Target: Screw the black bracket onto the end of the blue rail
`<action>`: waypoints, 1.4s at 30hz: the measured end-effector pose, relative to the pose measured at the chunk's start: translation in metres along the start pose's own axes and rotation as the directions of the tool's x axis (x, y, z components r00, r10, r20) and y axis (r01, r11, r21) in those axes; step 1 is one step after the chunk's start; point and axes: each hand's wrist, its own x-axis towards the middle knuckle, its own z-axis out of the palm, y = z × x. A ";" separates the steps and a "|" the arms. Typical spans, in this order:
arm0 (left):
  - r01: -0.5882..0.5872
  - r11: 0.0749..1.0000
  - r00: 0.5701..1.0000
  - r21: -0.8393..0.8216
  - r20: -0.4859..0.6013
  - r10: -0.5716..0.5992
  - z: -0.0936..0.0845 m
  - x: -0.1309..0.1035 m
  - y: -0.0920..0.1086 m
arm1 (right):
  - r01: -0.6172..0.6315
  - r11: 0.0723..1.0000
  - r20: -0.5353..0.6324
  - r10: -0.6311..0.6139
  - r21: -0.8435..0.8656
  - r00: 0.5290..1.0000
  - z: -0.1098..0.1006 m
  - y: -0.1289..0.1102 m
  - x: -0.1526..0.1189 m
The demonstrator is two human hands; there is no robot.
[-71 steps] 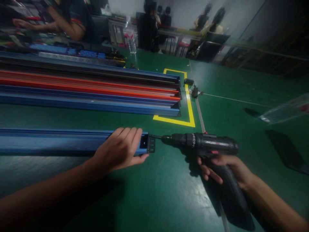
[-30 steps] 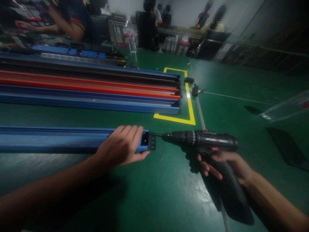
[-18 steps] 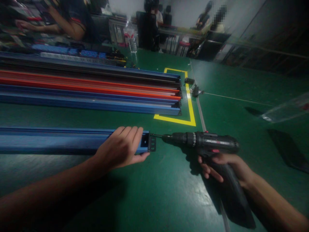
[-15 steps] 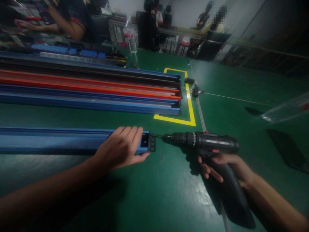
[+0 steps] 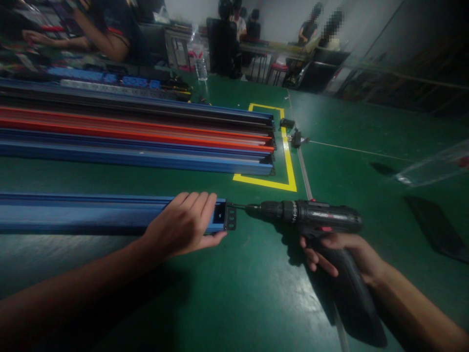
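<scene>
My left hand (image 5: 185, 222) is wrapped over the right end of a long blue metal profile (image 5: 84, 215), fingers across the top and thumb along the near side. A black end bracket (image 5: 231, 219) with slots sticks out from that end. In my right hand (image 5: 340, 254) is a black cordless drill (image 5: 326, 215), gripped by its handle and lying sideways, pointing left. Its long thin bit (image 5: 240, 206) reaches the upper corner of the profile's end; any screw head there is too small to make out.
Behind lie several blue profiles (image 5: 183, 159) and an orange-red one (image 5: 176, 128), ending inside a yellow tape outline (image 5: 291, 168). Small black parts (image 5: 297, 138) sit beside it with a string. Right are a clear plastic bottle (image 5: 436, 164) and a dark flat object (image 5: 436, 227). People work behind.
</scene>
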 end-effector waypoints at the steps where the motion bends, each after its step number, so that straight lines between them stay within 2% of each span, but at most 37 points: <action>1: 0.003 1.000 1.000 -0.001 -0.003 -0.003 0.000 0.000 0.000 | 0.000 1.000 -0.005 0.000 -0.005 1.000 0.000 0.000 0.000; 14: 0.012 1.000 1.000 0.003 0.008 -0.012 -0.001 0.001 0.000 | 0.013 1.000 -0.004 -0.013 -0.022 1.000 0.001 -0.001 0.000; 25: 0.019 1.000 0.996 0.024 0.086 -0.021 -0.005 0.000 0.000 | 0.007 1.000 0.019 -0.008 0.015 1.000 0.002 -0.002 0.000; 39: 0.022 1.000 0.998 0.022 0.064 -0.023 -0.006 0.001 0.001 | 0.015 1.000 0.014 -0.016 0.007 1.000 0.003 -0.002 0.000; 42: 0.025 0.999 0.999 0.030 0.028 -0.026 -0.003 0.001 0.001 | 0.012 1.000 0.014 -0.012 0.016 1.000 0.002 -0.002 0.000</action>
